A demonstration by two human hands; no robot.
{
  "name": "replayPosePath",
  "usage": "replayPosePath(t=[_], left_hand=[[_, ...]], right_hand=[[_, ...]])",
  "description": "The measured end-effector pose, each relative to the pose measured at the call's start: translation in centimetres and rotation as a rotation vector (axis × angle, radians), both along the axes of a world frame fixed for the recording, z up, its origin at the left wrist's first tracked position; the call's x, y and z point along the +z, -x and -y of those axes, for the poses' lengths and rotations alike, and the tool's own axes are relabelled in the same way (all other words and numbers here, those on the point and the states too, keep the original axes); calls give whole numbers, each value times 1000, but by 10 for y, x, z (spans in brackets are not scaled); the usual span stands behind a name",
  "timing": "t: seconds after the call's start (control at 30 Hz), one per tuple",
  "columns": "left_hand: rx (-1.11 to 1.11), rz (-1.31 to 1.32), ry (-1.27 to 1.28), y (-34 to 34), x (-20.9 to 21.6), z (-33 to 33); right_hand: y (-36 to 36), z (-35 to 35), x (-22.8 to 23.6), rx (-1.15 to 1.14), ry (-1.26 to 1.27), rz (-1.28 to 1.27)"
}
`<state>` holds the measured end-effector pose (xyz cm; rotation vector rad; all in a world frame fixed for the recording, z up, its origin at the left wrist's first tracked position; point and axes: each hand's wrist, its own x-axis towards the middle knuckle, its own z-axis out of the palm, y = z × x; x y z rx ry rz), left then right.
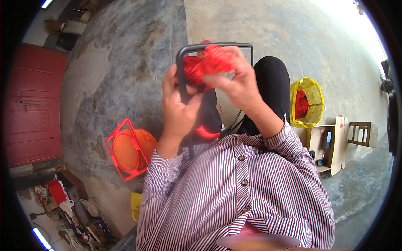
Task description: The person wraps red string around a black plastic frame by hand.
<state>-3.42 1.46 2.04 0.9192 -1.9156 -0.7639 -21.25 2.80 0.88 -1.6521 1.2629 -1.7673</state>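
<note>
Over our legs (pixel 272 79) is a frame (pixel 181 77). Our left hand (pixel 179 108) is at its left side, and our right hand (pixel 239 85) is on the string (pixel 211 62) between our hands. On the floor (pixel 121 58) to our left is another frame (pixel 135 143), and past it a door (pixel 35 100). To our right sits a bin (pixel 315 109) with more string (pixel 300 105) in it. Nearer us is a box (pixel 337 146), with a stool (pixel 369 135) right of it.
</note>
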Motion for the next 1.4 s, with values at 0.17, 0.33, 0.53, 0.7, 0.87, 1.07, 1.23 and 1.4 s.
replayPosePath(t=[0.17, 0.33, 0.53, 0.7, 0.87, 1.07, 1.23, 1.4], left_hand=[[78, -21, 6, -15, -2, -1], [79, -266, -750, -25, -11, 10], [148, -396, -830, -76, -46, 23], [154, -673, -904, -93, -52, 20], [174, -546, -895, -84, -33, 18], [50, -116, -526, -44, 1, 9], [-29, 90, -473, -14, 12, 2], [43, 85, -298, -23, 0, 2]], right_hand=[[21, -14, 8, 331, -103, 702], [24, -54, 7, 674, -65, 576], [64, -78, 30, 616, -117, 1179], [154, -64, -46, 77, -163, 1038], [129, -35, -60, 190, -247, 1281], [31, 1, -42, 136, -676, 153], [-5, 20, -30, 571, -584, 581], [5, 2, -33, 518, -491, 734]])
